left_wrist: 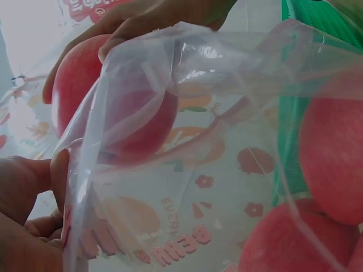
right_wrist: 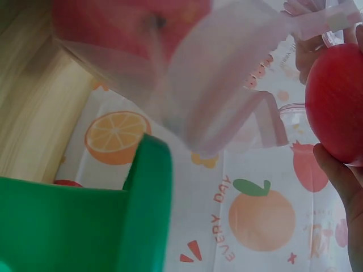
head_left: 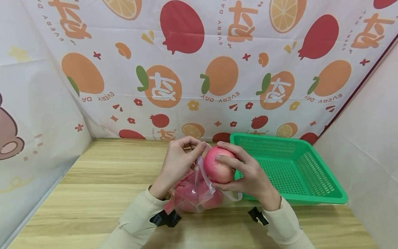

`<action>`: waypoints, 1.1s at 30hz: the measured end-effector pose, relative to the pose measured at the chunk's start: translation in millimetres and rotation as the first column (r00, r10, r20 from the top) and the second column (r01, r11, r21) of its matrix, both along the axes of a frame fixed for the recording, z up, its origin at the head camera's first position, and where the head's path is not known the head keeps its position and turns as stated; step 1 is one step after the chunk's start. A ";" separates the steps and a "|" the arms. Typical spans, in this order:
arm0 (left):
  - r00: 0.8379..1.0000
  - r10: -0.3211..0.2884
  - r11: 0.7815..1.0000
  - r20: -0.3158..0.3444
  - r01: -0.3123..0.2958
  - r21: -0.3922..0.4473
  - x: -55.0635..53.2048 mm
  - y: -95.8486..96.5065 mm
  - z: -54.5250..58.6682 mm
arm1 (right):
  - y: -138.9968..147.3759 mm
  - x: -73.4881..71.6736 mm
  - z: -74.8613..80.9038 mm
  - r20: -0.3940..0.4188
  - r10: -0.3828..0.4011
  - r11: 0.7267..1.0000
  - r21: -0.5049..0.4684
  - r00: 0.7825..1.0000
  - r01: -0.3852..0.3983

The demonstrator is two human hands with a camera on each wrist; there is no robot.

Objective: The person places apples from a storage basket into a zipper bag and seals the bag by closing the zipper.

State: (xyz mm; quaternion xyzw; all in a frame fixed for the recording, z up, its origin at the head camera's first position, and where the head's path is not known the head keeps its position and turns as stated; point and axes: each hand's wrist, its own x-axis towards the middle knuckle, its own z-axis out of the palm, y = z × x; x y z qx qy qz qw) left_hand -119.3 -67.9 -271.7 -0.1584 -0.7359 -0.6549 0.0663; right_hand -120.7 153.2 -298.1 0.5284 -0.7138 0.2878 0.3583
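Pinching the edge of a clear plastic bag (head_left: 194, 193) in the left hand (head_left: 178, 160); gripping an apple (head_left: 214, 170) in the right hand (head_left: 251, 174) at the bag's two o'clock, perforated green basket (head_left: 311, 198) at three; ideally holding that edge taut.

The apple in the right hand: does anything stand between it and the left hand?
Yes, the clear bag: in the head view, its pale edge runs between the left hand and the apple.

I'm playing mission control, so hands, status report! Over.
Left grip pinching edge of clear bag. Right grip holding apple by bag's opening. More apples inside. In the way: film partly covers held apple, left-wrist view.
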 end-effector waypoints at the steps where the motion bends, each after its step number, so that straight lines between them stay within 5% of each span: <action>1: 1.000 0.001 1.000 -0.002 -0.001 -0.001 0.1 0.0 0.2 | -0.3 -0.3 -0.6 0.003 0.001 1.000 0.001 1.000 -0.001; 15: 1.000 -0.008 1.000 -0.008 0.008 0.001 1.8 0.4 0.9 | -4.8 -4.2 -16.1 0.136 0.004 0.999 0.034 0.991 -0.009; 33: 1.000 0.009 1.000 -0.017 -0.009 -0.027 0.3 4.3 -0.8 | -14.5 -1.6 -31.6 0.352 -0.065 0.997 0.072 0.934 0.043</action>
